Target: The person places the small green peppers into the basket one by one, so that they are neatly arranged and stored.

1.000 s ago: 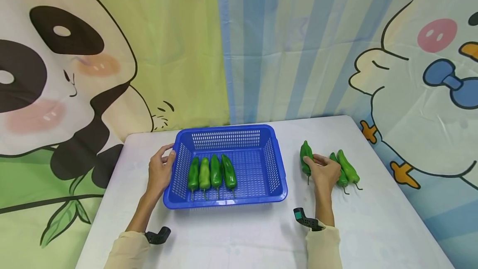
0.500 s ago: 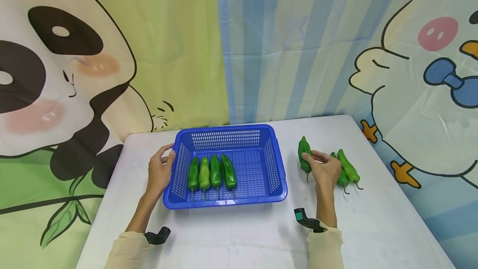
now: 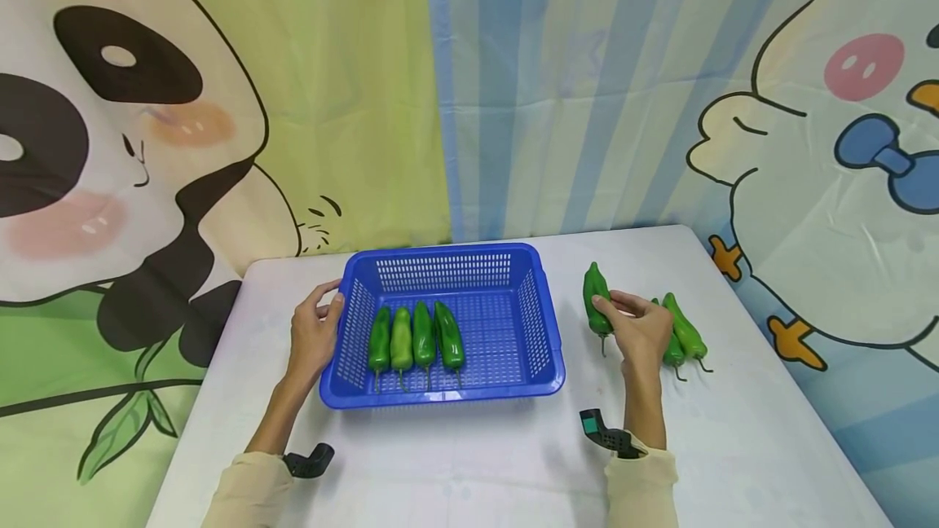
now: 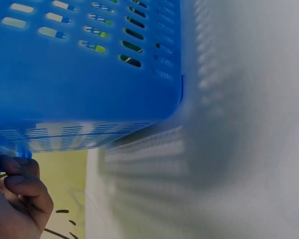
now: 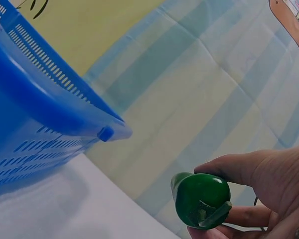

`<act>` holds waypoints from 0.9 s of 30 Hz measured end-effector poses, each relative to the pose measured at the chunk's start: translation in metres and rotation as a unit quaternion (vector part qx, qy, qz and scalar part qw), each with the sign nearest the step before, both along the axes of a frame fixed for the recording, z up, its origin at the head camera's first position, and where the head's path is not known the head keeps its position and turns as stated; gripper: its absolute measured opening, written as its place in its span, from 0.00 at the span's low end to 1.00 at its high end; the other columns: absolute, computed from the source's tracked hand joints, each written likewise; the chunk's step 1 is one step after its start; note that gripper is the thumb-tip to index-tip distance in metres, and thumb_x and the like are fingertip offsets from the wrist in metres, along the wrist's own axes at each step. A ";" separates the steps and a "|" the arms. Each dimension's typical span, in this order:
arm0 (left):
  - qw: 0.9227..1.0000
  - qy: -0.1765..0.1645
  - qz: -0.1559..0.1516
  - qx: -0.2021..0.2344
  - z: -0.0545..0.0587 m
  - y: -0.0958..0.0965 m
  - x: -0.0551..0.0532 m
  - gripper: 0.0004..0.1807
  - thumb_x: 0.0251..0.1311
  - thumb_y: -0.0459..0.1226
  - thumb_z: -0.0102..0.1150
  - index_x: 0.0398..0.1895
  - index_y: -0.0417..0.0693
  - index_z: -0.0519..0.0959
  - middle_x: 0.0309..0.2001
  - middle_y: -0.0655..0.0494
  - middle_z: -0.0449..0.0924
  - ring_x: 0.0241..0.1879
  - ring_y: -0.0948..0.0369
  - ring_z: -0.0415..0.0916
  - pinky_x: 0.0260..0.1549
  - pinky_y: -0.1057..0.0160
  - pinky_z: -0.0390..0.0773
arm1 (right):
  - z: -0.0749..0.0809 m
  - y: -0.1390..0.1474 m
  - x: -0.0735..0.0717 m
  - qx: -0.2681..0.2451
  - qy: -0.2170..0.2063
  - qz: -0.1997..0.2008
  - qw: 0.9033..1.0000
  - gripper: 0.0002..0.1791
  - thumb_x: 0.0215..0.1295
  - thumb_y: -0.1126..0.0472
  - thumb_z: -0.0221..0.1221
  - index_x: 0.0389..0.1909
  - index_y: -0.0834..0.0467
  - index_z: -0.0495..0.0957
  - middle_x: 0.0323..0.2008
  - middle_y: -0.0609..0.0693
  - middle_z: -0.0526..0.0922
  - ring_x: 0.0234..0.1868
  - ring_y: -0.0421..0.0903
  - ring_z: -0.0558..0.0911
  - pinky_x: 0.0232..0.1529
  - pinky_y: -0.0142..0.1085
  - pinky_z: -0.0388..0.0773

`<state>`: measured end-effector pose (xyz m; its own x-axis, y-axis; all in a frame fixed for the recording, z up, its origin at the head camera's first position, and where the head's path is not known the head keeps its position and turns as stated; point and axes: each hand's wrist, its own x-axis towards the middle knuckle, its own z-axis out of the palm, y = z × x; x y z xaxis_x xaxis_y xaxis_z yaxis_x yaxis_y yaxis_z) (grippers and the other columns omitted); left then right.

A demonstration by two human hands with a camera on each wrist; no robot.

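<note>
Loading seems the step: right hand (image 3: 640,331) pinches green pepper (image 3: 593,288), 3 o'clock of blue basket (image 3: 447,398); left hand (image 3: 313,338) holds 9 o'clock rim (image 3: 333,363). Next likely: carry toward 9 o'clock.

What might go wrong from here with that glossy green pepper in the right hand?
The smooth, tapered green pepper might slip, as the right hand just pinches it in its fingers. If moved leftward too low, it could bump the rim of the rectangular blue plastic basket. The two long green peppers beside that hand might get nudged across the white table.
</note>
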<state>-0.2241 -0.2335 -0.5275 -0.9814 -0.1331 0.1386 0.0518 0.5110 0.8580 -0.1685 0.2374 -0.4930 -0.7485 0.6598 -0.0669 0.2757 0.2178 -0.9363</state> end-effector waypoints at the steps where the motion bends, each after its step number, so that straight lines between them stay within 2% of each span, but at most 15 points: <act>1: 1.000 0.000 0.000 0.000 0.000 0.000 0.000 0.24 0.87 0.46 0.49 0.77 0.47 0.76 0.45 0.30 0.91 0.26 0.66 0.84 0.24 0.69 0.78 | 0.000 -0.001 0.000 -0.001 0.001 0.001 1.000 0.24 0.63 0.52 0.79 0.55 0.60 0.90 0.53 0.62 0.91 0.45 0.42 0.80 0.34 0.26 0.77; 7: 1.000 -0.001 -0.001 0.002 -0.002 -0.001 0.000 0.24 0.86 0.45 0.49 0.77 0.46 0.76 0.48 0.30 0.91 0.28 0.65 0.85 0.25 0.69 0.79 | 0.003 -0.005 0.001 -0.010 0.009 0.005 1.000 0.24 0.63 0.53 0.79 0.56 0.60 0.90 0.55 0.63 0.90 0.48 0.43 0.80 0.35 0.23 0.77; 14: 1.000 -0.004 -0.003 -0.001 -0.004 -0.002 -0.001 0.24 0.87 0.45 0.48 0.77 0.46 0.75 0.46 0.30 0.91 0.27 0.66 0.85 0.24 0.68 0.80 | 0.007 -0.008 0.003 -0.012 0.028 0.016 0.999 0.24 0.65 0.53 0.78 0.57 0.61 0.90 0.55 0.65 0.89 0.46 0.44 0.81 0.35 0.21 0.78; 23: 1.000 0.002 -0.004 0.003 -0.004 -0.002 -0.002 0.24 0.87 0.45 0.49 0.76 0.46 0.76 0.44 0.30 0.91 0.25 0.67 0.84 0.23 0.68 0.79 | 0.017 -0.010 0.005 -0.021 0.045 0.027 0.998 0.22 0.63 0.54 0.79 0.55 0.61 0.91 0.52 0.62 0.90 0.40 0.36 0.83 0.36 0.23 0.81; 27: 1.000 0.003 -0.004 0.003 -0.002 -0.001 -0.002 0.23 0.86 0.45 0.50 0.75 0.47 0.77 0.43 0.30 0.91 0.25 0.68 0.84 0.23 0.68 0.79 | 0.022 -0.010 0.006 -0.025 0.048 0.029 0.998 0.22 0.62 0.55 0.79 0.54 0.61 0.91 0.51 0.61 0.90 0.41 0.38 0.83 0.36 0.24 0.81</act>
